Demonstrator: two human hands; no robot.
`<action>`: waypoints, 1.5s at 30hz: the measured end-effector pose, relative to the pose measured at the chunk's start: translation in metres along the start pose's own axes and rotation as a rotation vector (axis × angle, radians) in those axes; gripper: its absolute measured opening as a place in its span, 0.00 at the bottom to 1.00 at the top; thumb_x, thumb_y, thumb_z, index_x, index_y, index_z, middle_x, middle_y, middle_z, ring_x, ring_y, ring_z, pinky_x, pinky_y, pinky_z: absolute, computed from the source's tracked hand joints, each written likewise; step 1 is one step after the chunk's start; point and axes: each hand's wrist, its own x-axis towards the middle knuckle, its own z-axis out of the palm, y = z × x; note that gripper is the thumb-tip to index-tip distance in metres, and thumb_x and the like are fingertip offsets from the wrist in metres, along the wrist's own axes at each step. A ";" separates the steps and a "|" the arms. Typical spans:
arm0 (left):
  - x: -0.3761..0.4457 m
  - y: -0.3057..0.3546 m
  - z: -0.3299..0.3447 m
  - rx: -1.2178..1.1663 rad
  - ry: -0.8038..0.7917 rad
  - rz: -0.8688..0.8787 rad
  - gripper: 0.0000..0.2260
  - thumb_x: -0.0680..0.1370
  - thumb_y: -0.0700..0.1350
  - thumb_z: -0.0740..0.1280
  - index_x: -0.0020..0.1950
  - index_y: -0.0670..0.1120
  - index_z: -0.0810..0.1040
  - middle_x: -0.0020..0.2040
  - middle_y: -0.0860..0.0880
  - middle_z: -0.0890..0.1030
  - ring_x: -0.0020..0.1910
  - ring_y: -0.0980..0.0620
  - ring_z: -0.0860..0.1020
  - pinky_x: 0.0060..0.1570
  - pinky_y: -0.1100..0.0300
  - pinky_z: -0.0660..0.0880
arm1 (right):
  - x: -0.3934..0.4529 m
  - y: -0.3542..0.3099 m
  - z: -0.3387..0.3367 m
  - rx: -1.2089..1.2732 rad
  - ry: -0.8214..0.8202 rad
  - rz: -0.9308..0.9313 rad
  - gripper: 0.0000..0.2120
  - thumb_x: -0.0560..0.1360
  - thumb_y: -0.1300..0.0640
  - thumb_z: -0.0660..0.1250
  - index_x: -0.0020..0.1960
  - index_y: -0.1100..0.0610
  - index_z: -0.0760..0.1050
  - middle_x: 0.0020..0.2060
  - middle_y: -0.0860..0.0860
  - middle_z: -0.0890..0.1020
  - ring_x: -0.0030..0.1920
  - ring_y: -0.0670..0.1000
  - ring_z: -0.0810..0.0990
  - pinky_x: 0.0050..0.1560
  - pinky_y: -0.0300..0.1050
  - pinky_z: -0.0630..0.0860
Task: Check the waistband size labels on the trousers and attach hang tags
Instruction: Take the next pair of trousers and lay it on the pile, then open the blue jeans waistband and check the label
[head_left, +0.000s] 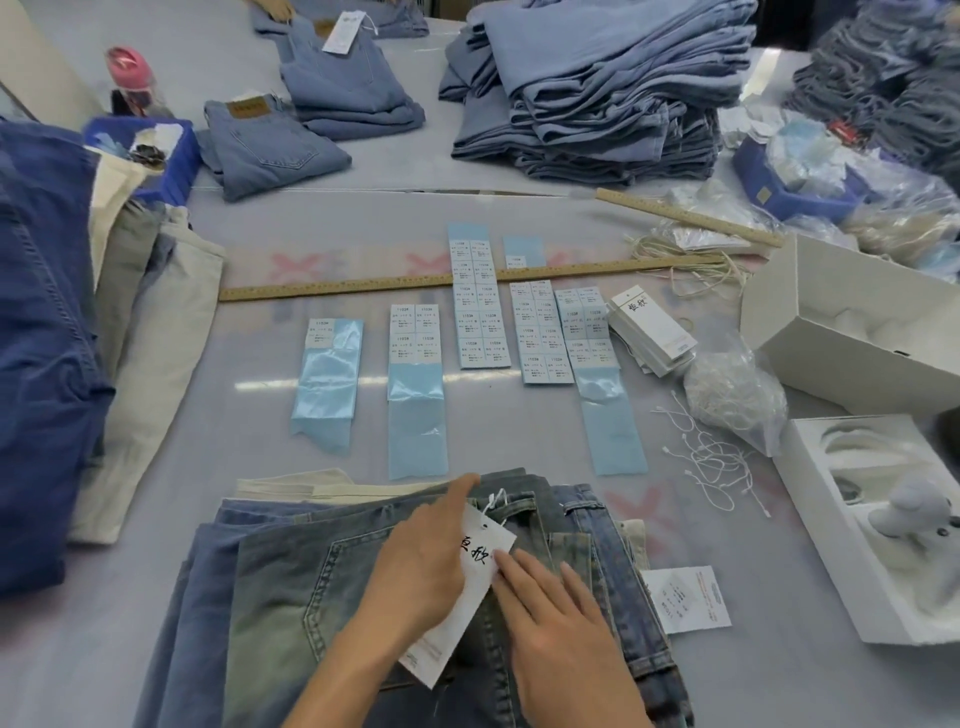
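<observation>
Fingers of the left hand lie straight and flat across the upper half of a white hang tag, the forefinger stretched toward one o'clock onto the waistband; fingers of the right hand are likewise straight and a little spread, their tips pressing the tag's right edge from five o'clock; neither hand curls round anything. That tag rests on the faded top pair of a stack of jeans at six o'clock on the table, its white string looped at the waistband; another printed tag pokes out from the stack's right side at four o'clock. Beyond the stack, toward twelve, five blue label sheets lie side by side, some partly peeled, with a long wooden ruler laid across the upper ones; a pile of blank hang tags sits just beside the sheets at two o'clock; loose white strings and a clear bag lie near it at three; folded light-blue trousers are heaped at one o'clock.
</observation>
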 end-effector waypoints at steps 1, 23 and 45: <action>0.001 -0.001 0.004 0.049 0.013 0.034 0.32 0.79 0.40 0.61 0.78 0.61 0.54 0.59 0.55 0.76 0.57 0.50 0.74 0.57 0.51 0.73 | -0.002 -0.004 0.001 -0.010 -0.016 0.007 0.21 0.71 0.56 0.58 0.55 0.50 0.87 0.61 0.46 0.84 0.62 0.47 0.82 0.63 0.48 0.68; -0.060 -0.121 -0.010 -0.173 0.463 0.303 0.12 0.82 0.49 0.65 0.64 0.57 0.79 0.64 0.57 0.80 0.63 0.60 0.77 0.63 0.57 0.76 | 0.037 -0.068 0.016 -0.225 -0.160 0.457 0.32 0.81 0.36 0.39 0.74 0.43 0.71 0.77 0.51 0.69 0.81 0.49 0.53 0.76 0.66 0.54; -0.054 -0.407 -0.359 0.294 0.565 -0.549 0.38 0.81 0.60 0.64 0.82 0.43 0.52 0.81 0.40 0.56 0.79 0.40 0.59 0.71 0.47 0.66 | 0.388 -0.360 0.033 1.305 -0.235 0.285 0.13 0.78 0.63 0.70 0.60 0.53 0.75 0.55 0.48 0.82 0.49 0.44 0.84 0.44 0.38 0.80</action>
